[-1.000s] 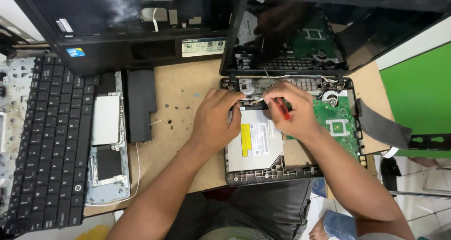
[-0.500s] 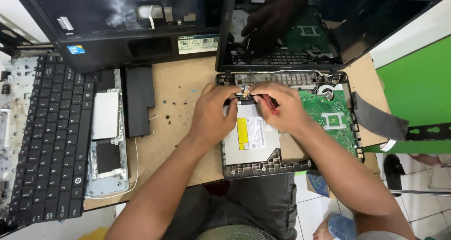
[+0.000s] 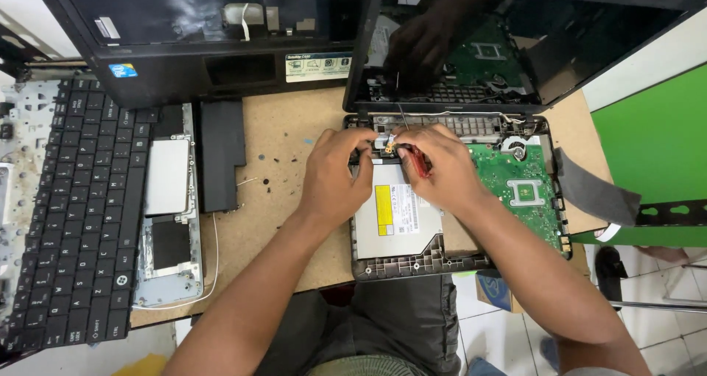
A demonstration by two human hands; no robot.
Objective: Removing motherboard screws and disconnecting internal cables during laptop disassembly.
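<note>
Both your hands meet over the opened laptop base at the table's right side.

Head view: your left hand point(image 3: 340, 176) rests on the left edge of the laptop base point(image 3: 456, 192), fingers curled down onto a small part at its upper middle; whether that grip actually pinches anything you cannot tell from here. Your right hand point(image 3: 434, 166) is clenched around a red-handled screwdriver point(image 3: 418, 160), its tip set just beside the left fingertips. Under both hands lies the silver optical drive point(image 3: 398, 218), seated in the base, with the green circuit board point(image 3: 519, 188) to its right. The base's dark screen point(image 3: 515, 41) stands open toward the table's far edge. A loose black keyboard point(image 3: 70, 214) lies along the table's left edge, a second black laptop shell point(image 3: 199, 37) at the far left corner.
</note>
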